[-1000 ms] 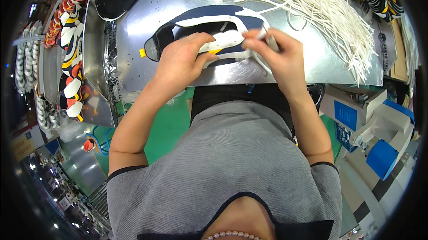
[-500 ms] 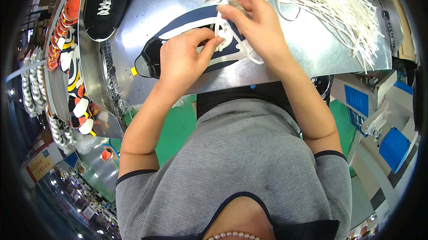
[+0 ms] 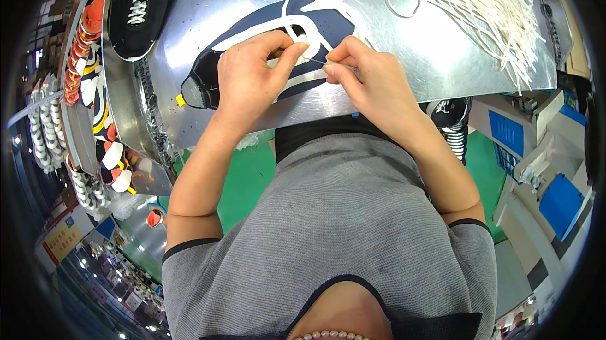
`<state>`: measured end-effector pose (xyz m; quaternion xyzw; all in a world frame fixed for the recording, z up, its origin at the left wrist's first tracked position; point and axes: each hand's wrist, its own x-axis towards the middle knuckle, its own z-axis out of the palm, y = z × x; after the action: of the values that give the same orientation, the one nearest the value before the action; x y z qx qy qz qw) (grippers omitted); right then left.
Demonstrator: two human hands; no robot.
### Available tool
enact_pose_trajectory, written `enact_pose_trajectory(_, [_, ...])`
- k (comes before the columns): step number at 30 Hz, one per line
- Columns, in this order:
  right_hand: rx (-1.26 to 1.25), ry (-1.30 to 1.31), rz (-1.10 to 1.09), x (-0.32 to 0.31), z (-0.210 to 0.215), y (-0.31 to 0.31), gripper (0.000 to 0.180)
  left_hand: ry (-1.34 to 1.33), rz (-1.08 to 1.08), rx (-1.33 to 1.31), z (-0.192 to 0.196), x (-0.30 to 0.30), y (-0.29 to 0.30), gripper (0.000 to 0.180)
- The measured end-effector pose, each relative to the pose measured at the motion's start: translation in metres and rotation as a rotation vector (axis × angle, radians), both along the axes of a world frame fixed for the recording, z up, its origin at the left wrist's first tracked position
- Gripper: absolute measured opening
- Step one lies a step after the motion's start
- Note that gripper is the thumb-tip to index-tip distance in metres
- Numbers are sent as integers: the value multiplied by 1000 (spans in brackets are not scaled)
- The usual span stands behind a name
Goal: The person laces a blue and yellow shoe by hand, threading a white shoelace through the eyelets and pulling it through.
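A navy and white shoe upper [image 3: 265, 14] lies on the metal table, its dark heel opening to the left with a yellow tab beside it. My left hand [image 3: 255, 71] rests over its middle, thumb and forefinger pinched on a white shoelace [image 3: 287, 18] by the eyelet opening. Beside it on the right, my right hand [image 3: 372, 78] is closed round a needle-like tool, whose thin metal shaft [image 3: 315, 60] points left toward the left fingertips. The tool's handle is hidden in the palm, and its tip is too small to make out.
A big heap of loose white shoelaces [image 3: 454, 11] spreads across the table's far right. At the far left stands a black shoe [image 3: 140, 11] with white lacing, another dark one beside it. Stacked orange, white and black shoe parts [image 3: 95, 15] line the left side.
My right hand has come down and nearer me, turning the tool's shaft from pointing away to pointing at my left hand. The lace now loops up on the far side of the upper.
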<state>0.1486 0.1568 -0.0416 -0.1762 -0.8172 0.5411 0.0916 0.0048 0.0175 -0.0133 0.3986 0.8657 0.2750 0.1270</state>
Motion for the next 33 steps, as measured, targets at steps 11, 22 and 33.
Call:
enact_pose_trajectory(11, [735, -102, 37, -29, -4, -28, 30, -285, -118, 52, -14, 9, -16, 24])
enact_pose_trajectory(22, [320, -25, -14, -11, 5, -34, 22, 34, -187, -95, 4, 22, -30, 36])
enact_pose_trajectory(33, [293, -58, 0, 23, 13, -32, 25, 378, -362, 61, -2, 32, -44, 39])
